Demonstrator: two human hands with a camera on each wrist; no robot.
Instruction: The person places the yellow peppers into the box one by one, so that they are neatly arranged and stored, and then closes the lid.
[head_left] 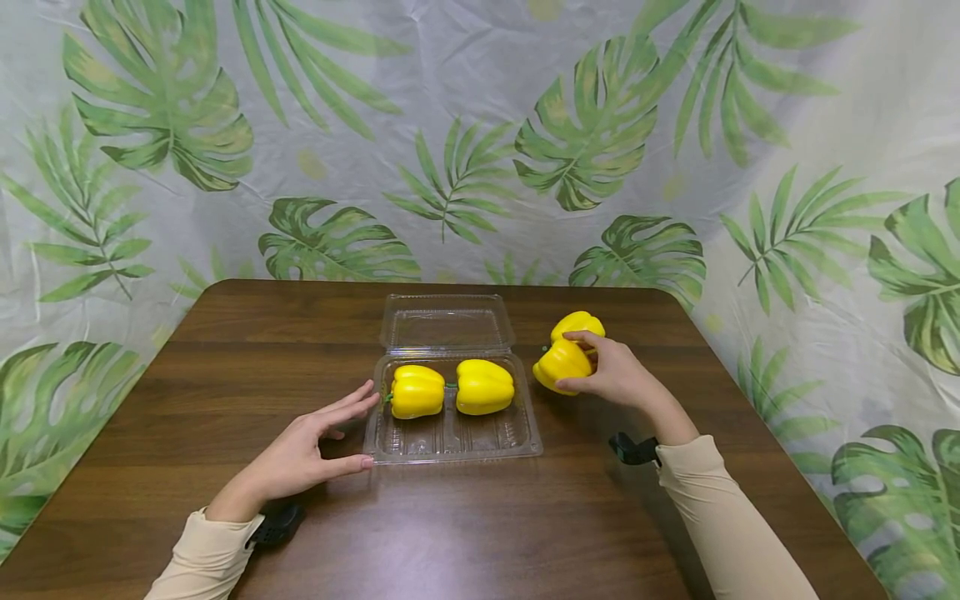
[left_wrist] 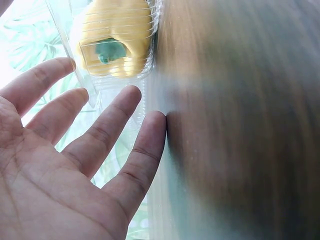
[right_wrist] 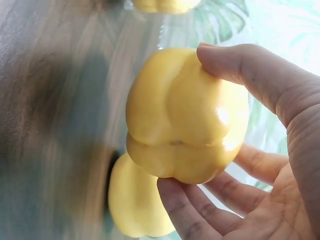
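Observation:
My right hand [head_left: 618, 371] grips a yellow bell pepper [right_wrist: 187, 115] between thumb and fingers, just right of a clear plastic clamshell box [head_left: 450, 455]. Behind it lies another yellow pepper [head_left: 577, 323], partly covered by the held one in the head view. Two yellow peppers sit side by side in the box's base, a left one [head_left: 417, 392] with its green stem pointing left and a right one [head_left: 484, 387]. With fingers spread and nearly straight, my left hand [head_left: 303, 450] has its fingertips at the box's left edge.
The box's lid [head_left: 447, 323] lies folded back on the far side. Everything stands on a dark brown wooden table [head_left: 465, 525] with rounded far corners. A leaf-patterned cloth [head_left: 480, 150] hangs behind the table.

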